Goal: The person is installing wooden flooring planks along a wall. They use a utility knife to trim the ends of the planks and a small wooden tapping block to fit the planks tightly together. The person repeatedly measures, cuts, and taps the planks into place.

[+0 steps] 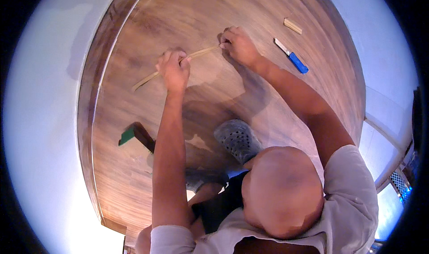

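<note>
My left hand (174, 68) is closed on a long, thin, pale yellow strip (199, 53), one end of which reaches down-left past the fingers to lie near the wooden floor (125, 52). Farther right and up, my right hand (237, 46) pinches the strip around its other end. To the right of that hand lies a knife (297, 62) with a blue handle and light blade. A short pale wooden piece (292, 26) rests above the knife.
A dark angular object with a green face (128, 134) lies left of my left forearm. Between my arms are a grey perforated clog (237, 140) and a large rounded area of bare skin (281, 189). A white wall (44, 111) curves along the left.
</note>
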A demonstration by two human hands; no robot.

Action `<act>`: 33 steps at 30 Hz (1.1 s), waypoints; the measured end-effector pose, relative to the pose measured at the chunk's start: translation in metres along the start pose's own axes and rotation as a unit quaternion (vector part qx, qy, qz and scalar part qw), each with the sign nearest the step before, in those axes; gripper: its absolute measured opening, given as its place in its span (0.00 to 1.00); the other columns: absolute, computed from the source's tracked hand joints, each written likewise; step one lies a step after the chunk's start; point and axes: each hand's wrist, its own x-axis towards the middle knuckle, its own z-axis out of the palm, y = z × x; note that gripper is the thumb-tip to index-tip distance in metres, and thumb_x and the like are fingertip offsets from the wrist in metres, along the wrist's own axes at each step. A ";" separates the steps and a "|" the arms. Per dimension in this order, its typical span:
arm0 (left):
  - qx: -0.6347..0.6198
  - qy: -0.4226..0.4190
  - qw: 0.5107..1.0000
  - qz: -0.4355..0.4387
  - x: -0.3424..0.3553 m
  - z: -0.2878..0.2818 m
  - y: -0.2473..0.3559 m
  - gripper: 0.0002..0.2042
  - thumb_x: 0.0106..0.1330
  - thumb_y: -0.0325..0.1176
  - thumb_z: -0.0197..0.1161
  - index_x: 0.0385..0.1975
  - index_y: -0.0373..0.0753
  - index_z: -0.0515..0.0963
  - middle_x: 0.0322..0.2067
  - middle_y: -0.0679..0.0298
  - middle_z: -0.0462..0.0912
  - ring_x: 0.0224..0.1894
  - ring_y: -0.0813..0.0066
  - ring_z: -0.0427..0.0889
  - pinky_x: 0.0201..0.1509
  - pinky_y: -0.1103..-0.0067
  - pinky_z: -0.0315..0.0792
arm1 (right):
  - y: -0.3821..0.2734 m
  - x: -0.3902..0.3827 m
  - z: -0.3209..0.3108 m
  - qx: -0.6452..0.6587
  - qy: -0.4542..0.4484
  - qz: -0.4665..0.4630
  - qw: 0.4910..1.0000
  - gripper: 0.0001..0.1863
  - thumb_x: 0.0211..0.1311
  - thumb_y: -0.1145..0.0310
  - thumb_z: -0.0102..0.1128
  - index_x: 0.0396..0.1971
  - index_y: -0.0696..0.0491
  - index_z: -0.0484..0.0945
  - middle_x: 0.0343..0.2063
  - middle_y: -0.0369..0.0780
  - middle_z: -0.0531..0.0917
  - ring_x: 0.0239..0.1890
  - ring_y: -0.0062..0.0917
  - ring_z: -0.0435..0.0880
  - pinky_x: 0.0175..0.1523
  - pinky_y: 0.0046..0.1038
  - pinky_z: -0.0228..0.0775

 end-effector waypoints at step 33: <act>0.231 0.139 0.941 0.204 0.140 -0.057 -0.101 0.02 0.65 0.26 0.64 0.35 0.39 0.81 0.35 0.59 0.80 0.38 0.56 0.80 0.44 0.64 0.75 | -0.020 0.221 0.054 -0.150 0.051 -0.266 0.951 0.18 0.69 0.69 0.52 0.57 0.54 0.77 0.55 0.45 0.80 0.54 0.42 0.82 0.55 0.41 0.79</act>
